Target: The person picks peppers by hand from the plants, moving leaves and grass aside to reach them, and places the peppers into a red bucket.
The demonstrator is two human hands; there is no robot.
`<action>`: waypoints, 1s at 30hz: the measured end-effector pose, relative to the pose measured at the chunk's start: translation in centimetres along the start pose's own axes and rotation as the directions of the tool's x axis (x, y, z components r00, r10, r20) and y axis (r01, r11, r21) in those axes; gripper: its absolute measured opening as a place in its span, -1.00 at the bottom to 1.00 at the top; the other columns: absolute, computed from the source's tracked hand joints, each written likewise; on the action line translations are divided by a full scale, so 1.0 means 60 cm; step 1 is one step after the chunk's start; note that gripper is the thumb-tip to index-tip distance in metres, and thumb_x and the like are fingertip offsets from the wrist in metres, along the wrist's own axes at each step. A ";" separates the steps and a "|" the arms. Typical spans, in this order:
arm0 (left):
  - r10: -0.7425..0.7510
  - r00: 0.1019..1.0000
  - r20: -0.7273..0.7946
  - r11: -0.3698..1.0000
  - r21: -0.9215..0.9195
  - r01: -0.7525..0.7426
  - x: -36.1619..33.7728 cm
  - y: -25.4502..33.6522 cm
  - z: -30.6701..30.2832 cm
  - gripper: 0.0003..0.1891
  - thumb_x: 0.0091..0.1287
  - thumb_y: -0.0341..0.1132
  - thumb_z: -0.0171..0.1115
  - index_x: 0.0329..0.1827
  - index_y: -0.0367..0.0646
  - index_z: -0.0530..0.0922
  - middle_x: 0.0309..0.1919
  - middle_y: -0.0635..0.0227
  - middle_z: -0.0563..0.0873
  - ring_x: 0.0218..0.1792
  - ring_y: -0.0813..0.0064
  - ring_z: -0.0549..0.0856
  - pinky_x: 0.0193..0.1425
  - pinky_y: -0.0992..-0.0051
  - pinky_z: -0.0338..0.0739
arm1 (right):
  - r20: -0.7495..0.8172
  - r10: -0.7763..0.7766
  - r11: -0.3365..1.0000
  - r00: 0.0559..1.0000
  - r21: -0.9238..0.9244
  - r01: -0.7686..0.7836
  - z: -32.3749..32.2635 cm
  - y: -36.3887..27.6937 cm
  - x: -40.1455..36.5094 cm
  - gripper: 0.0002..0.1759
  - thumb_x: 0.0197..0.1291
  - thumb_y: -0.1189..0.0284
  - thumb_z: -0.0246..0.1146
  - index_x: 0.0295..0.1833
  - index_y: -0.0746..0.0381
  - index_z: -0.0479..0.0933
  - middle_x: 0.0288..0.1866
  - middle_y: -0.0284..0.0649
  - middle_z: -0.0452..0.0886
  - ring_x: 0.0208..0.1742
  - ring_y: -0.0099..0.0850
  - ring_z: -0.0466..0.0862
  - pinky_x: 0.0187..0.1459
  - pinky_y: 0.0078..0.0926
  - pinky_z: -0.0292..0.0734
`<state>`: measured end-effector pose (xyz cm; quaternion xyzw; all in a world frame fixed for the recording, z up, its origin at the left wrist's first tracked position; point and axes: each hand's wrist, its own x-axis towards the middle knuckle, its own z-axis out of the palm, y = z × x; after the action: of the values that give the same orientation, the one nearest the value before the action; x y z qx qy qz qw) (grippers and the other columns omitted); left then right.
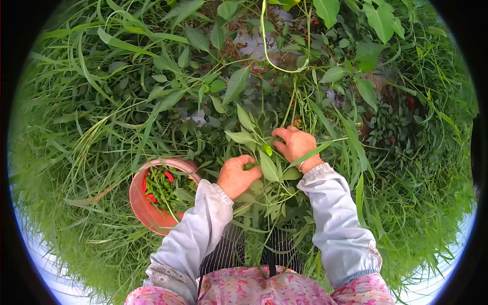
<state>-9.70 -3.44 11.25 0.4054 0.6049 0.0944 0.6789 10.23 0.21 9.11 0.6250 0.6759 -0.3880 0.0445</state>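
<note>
My left hand (238,176) is among the leaves of a pepper plant (269,166), its thumb and fingers closed round a green bit, perhaps a pepper, that is mostly hidden. To its right and a little higher, my right hand (295,145) has its fingers curled in at the stems; what they hold, if anything, is hidden. A light green pepper (267,149) hangs between the two hands. Left of my left forearm stands a reddish bucket (152,217) holding green peppers (161,189) and a few red ones (169,176).
Tall grass (76,142) surrounds the plants on both sides. A pale curved stem (266,51) loops down above my hands. Small reddish fruits (410,103) show among dark leaves at the right. Striped cloth (282,249) covers my legs.
</note>
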 end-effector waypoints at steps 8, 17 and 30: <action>0.258 0.945 0.203 0.964 0.006 -0.265 -0.075 0.018 -0.023 -0.67 0.05 -0.18 0.37 -0.28 -0.27 0.59 -0.57 0.35 0.59 -0.51 0.66 0.48 -0.39 0.54 0.40 | 0.077 -0.097 0.980 0.992 -0.165 0.108 0.020 -0.012 0.001 -0.77 0.06 0.31 0.22 -0.13 0.06 0.55 -0.22 -0.13 0.55 -0.15 -0.18 0.62 -0.16 -0.21 0.54; -0.087 0.914 0.396 0.962 -0.204 0.180 -0.127 0.010 -0.083 -0.84 0.17 -0.38 0.34 -0.22 -0.15 0.58 -0.52 0.57 0.59 -0.57 0.80 0.49 -0.55 0.69 0.37 | 0.136 -0.119 0.925 0.984 -0.344 0.159 0.038 0.029 -0.020 -0.80 0.07 0.38 0.17 -0.14 0.06 0.55 -0.22 -0.13 0.55 -0.13 -0.18 0.62 -0.15 -0.22 0.54; 0.064 0.836 -0.545 0.736 0.592 0.329 -0.229 -0.213 -0.225 -0.57 -0.01 -0.24 0.31 -0.03 -0.15 0.53 0.02 0.04 0.53 0.01 0.06 0.53 0.10 0.23 0.43 | 0.210 -0.125 0.845 0.970 -0.490 0.215 0.030 -0.011 0.007 -0.79 0.06 0.34 0.14 -0.14 0.01 0.54 -0.26 -0.14 0.55 -0.24 -0.12 0.64 -0.22 -0.20 0.55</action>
<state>-29.91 -14.41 13.83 0.5310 0.7895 -0.0695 0.2998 8.79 -0.43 7.93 0.4932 0.8007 -0.2498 0.2306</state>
